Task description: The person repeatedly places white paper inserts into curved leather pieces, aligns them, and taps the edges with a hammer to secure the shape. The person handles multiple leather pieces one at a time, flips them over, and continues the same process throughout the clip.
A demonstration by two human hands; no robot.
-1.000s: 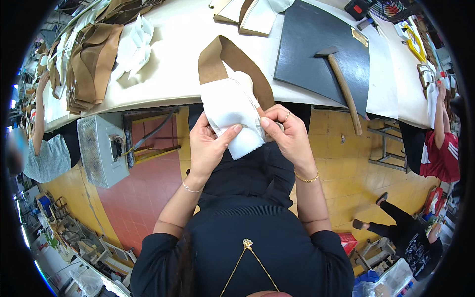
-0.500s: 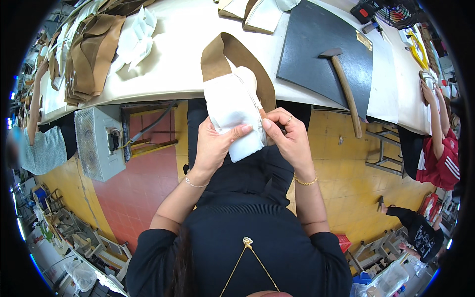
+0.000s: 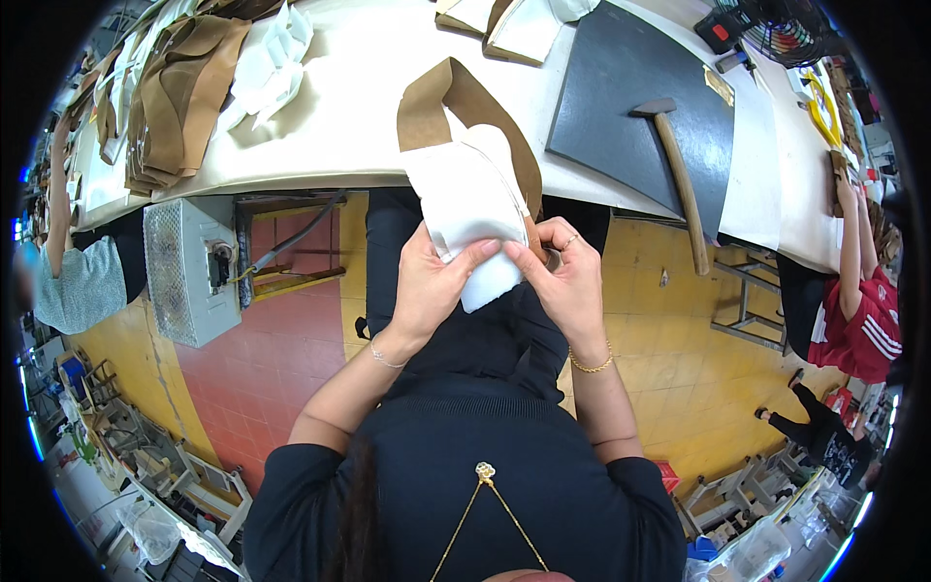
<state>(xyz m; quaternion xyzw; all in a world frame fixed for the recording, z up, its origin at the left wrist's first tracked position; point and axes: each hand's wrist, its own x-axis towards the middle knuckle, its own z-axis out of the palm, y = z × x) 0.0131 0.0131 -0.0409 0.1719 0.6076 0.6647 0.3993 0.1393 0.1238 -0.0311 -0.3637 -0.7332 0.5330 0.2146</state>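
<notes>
Between my hands is a curved leather piece (image 3: 424, 114), brown outside, with a white lining panel (image 3: 461, 189) over its near part. Its far part loops up over the table's front edge. My left hand (image 3: 432, 283) grips the lining's left side, thumb pressed flat on top and fingers mostly hidden beneath. On the right edge, my right hand (image 3: 569, 283) pinches lining and brown leather together. Both thumb tips almost meet on the lining, and a short white end hangs below them.
A hammer (image 3: 676, 170) lies on a dark board (image 3: 621, 107), its handle past the table edge. Brown leather pieces (image 3: 179, 107) and crumpled white pieces (image 3: 272, 73) lie at left. A fan (image 3: 781, 29) stands far right. Co-workers sit on both sides; a grey metal box (image 3: 194, 272) is below.
My right thumb has moved left onto the lining, close to my left thumb. The lining's lower part has shifted slightly right and bunched between the thumbs.
</notes>
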